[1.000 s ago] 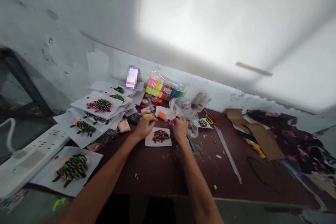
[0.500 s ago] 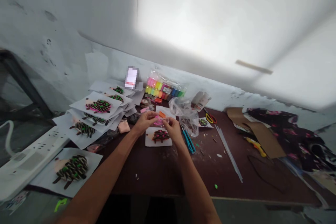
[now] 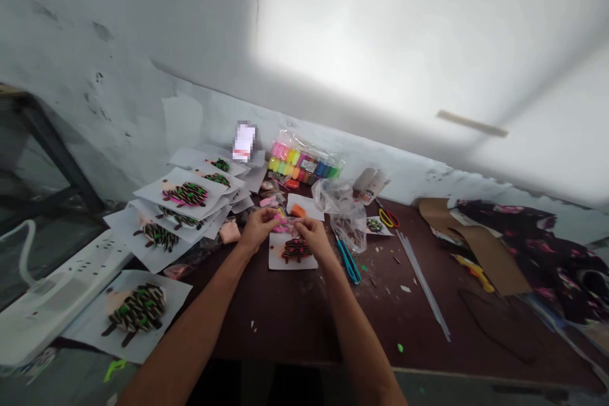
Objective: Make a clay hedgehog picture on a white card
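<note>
My left hand [image 3: 258, 228] pinches one side of a small clear plastic packet with pink modelling clay [image 3: 282, 224] in it. On the packet's other side, the fingertips of my right hand [image 3: 314, 238] are closed on the plastic. Just below them lies a white card [image 3: 277, 261] with a hedgehog figure [image 3: 295, 250] in dark strips and pink dots; my right hand covers part of it. An orange clay piece [image 3: 298, 210] rests on a white sheet [image 3: 312, 206] behind my hands. Teal-handled scissors [image 3: 349, 260] lie beside my right wrist.
Finished hedgehog cards [image 3: 183, 193] are piled at the left, near a power strip [image 3: 71, 288]. A bag of coloured clays [image 3: 307, 162] leans on the wall. To the right are red-yellow scissors [image 3: 389, 217], glue sticks [image 3: 423, 285], a yellow cutter [image 3: 473, 271] and cardboard [image 3: 497, 260].
The whole view has shifted slightly, so things appear a little farther right. Both hands stay on the pink clay packet, with only small finger movement.
</note>
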### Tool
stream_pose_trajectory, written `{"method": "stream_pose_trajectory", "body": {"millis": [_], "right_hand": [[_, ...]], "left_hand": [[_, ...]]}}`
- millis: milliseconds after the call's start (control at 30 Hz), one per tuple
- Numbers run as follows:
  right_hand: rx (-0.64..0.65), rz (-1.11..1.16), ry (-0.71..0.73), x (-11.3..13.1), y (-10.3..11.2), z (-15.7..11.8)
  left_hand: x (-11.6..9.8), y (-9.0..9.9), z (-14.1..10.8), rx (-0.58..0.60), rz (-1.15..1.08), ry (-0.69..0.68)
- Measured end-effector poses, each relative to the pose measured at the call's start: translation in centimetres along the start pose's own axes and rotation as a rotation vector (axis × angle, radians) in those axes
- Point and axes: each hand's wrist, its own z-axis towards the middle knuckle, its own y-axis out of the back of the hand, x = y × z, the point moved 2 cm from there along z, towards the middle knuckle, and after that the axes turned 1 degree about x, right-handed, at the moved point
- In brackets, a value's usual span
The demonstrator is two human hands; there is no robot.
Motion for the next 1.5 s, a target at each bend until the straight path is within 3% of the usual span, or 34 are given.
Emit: {"method": "stream_pose_trajectory", "body": {"millis": [67,200,267,367,467,600,733,900,1100,1267,1333,1400,1500], "right_hand": [[-0.061,-0.03,0.039,0.3,-0.1,1.4],[-0.116,-0.092,0.06,1.4,-1.0,4.7],[-0.132,-0.216,0.066,2.0,-1.7,6.1],[-0.159,-0.528,0.078,2.7,-2.8,7.8],[-0.158,-0.662,0.077,3.0,-3.8,9.0],[-0.152,-0.727,0.051,2.9,-4.4,9.8],[-0.168,-0.747,0.04,2.6,-3.6,9.7],[-0.162,-0.733,0.039,2.5,-2.5,9.6],[-0.102,-0.73,0.06,2.0,-4.8,10.0],[-0.133,-0.686,0.11,1.7,-5.2,10.2],[-0.197,-0.581,0.132,1.6,-4.2,10.4],[-0.338,-0.25,0.134,1.5,-2.5,10.6],[-0.392,-0.148,0.11,1.2,-0.2,10.8]], "left_hand": [[0.1,0.3,0.2,-0.095,0.087,-0.081],[0.3,1.0,0.2,-0.395,0.271,-0.24],[0.4,1.1,0.1,-0.468,0.329,-0.29],[0.3,0.7,-0.1,-0.431,0.466,-0.375],[-0.1,0.1,-0.4,-0.355,0.612,-0.425],[-0.5,-0.6,-1.0,-0.175,0.876,-0.387],[-0.9,-1.0,-1.5,-0.027,1.105,-0.383],[-1.6,-1.4,-1.9,0.037,1.286,-0.355],[-1.7,-1.5,-2.2,0.039,1.375,-0.3],[-1.6,-1.5,-2.3,0.042,1.455,-0.271],[-1.8,-1.6,-2.3,0.063,1.46,-0.282],[-2.0,-1.7,-2.2,0.087,1.451,-0.29],[-2.0,-1.8,-2.1,0.099,1.439,-0.288]]}}
